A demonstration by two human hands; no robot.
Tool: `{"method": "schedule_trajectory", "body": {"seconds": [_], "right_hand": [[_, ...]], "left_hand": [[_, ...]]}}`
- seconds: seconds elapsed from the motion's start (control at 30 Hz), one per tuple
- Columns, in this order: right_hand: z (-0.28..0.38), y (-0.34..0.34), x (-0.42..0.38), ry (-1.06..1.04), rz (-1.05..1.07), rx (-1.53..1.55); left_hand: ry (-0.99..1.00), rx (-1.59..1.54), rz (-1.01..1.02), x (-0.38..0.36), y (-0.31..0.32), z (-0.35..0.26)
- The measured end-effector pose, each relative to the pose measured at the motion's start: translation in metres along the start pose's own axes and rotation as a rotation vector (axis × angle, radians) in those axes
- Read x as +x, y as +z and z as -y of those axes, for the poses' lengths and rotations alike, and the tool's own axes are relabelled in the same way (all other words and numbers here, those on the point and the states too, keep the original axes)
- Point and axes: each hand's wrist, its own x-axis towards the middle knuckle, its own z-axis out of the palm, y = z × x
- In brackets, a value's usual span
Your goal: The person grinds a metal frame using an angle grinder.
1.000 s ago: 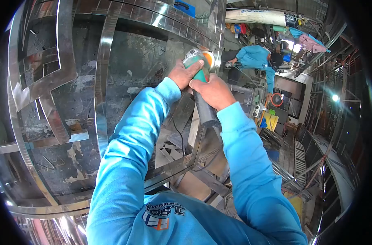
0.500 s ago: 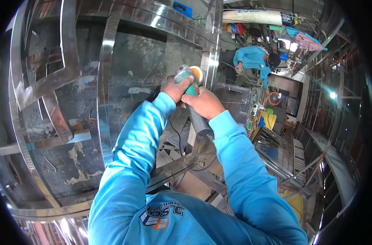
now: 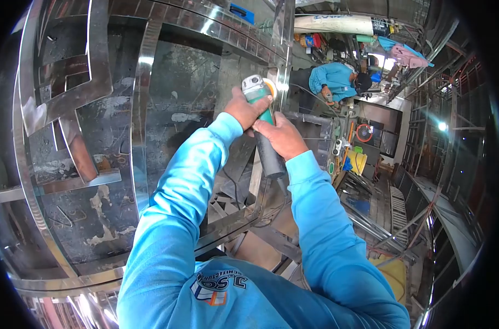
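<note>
Both hands hold a green and dark grey angle grinder (image 3: 267,148) with a silver head. My left hand (image 3: 245,109) wraps round the green part just below the head. Lower down, my right hand (image 3: 282,137) grips the body where green meets grey. The grinder's pale disc (image 3: 269,89), orange in the middle, is at the shiny metal upright (image 3: 284,71) of a frame; whether it touches the metal I cannot tell. A dark cord runs from the tool's lower end.
A co-worker in a blue shirt (image 3: 331,79) bends over at the upper right. Polished metal framework (image 3: 140,104) spans the left. A yellow container (image 3: 357,162), a red ring (image 3: 365,132) and stacked metal lengths lie at the right. A blue case (image 3: 242,13) is at the top.
The grinder and both my hands have shifted slightly up and right, and its head has turned. The co-worker's outstretched arm has drawn back in.
</note>
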Motion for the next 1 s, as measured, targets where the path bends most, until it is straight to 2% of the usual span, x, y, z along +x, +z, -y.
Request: {"method": "schedule_trajectory", "body": {"seconds": [0.13,0.27,0.43,0.53,0.67,0.9,1.0], "right_hand": [[-0.017,0.004,0.002,-0.082,-0.029,0.088],[-0.03,0.013,0.005,-0.127,-0.054,0.135],[-0.026,0.021,0.0,-0.068,-0.128,-0.033],[-0.029,0.031,0.001,-0.095,-0.168,0.127],[-0.033,0.032,0.004,-0.133,-0.165,0.146],[-0.031,0.032,0.003,-0.175,-0.142,0.155],[-0.027,0.033,0.001,-0.202,-0.157,0.169]], "left_hand": [[0.179,0.126,-0.117,0.011,0.01,0.024],[0.241,0.251,-0.114,0.016,0.012,0.026],[0.182,0.151,-0.025,0.009,0.001,0.023],[0.239,0.236,-0.03,0.015,0.0,0.025],[0.305,0.249,-0.055,0.022,0.001,0.035],[0.259,0.278,-0.052,0.017,0.004,0.027],[0.324,0.322,-0.08,0.021,0.002,0.034]]}}
